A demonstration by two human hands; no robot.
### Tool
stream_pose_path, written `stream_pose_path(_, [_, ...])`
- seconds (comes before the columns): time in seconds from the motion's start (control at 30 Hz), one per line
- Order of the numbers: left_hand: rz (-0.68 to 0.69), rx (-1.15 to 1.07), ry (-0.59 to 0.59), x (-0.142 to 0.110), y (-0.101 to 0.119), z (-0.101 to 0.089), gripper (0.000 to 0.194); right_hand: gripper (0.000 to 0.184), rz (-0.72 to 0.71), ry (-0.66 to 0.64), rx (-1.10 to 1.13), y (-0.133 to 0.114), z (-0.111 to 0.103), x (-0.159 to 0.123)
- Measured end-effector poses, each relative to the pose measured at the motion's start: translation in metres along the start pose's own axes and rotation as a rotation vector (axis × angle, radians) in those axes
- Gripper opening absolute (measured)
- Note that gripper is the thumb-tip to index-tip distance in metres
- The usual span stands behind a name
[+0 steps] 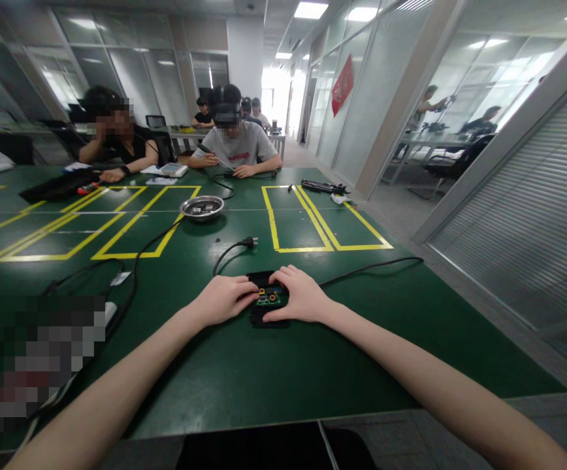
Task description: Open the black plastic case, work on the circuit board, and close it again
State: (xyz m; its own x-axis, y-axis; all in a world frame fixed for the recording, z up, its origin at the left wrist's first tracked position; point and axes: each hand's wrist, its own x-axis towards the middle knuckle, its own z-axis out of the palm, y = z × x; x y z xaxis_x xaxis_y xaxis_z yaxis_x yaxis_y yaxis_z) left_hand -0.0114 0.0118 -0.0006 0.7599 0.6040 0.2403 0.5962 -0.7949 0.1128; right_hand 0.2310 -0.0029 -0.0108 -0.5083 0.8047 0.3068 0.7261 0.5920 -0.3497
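Two hands close on a small black device [268, 299] with a green circuit board showing, lying on the green table [283, 372] near the front edge. Left hand [225, 299] pins its left side, fingers curled over it; right hand [303, 297] clasps the right side. Steady, even pressure from both seems wise, keeping fingertips off the exposed board. Behind lie a loose black plug [250, 242] and a steel bowl [202, 207]

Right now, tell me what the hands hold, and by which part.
Both hands, left and right, grip a small black device with an exposed green circuit board by its left and right sides, on the table.
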Motion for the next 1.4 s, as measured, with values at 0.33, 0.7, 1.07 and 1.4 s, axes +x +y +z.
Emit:
stream_pose_path(0.33, [0.000,-0.012,-0.001,0.000,-0.001,-0.001,0.024,0.069,0.083,-0.013,-0.011,0.000,-0.003,0.004])
stream_pose_path(0.7, [0.018,0.026,0.094,0.001,-0.005,0.002,0.028,0.067,0.089,-0.005,-0.037,-0.002,-0.003,0.002])
stream_pose_path(1.07, [0.026,-0.045,0.181,0.002,-0.002,-0.005,0.037,0.036,-0.002,0.071,-0.197,0.023,-0.023,-0.001])
stream_pose_path(1.4, [0.012,-0.136,0.242,-0.001,0.008,-0.008,0.047,0.041,-0.580,0.316,-0.269,0.013,-0.025,-0.009])
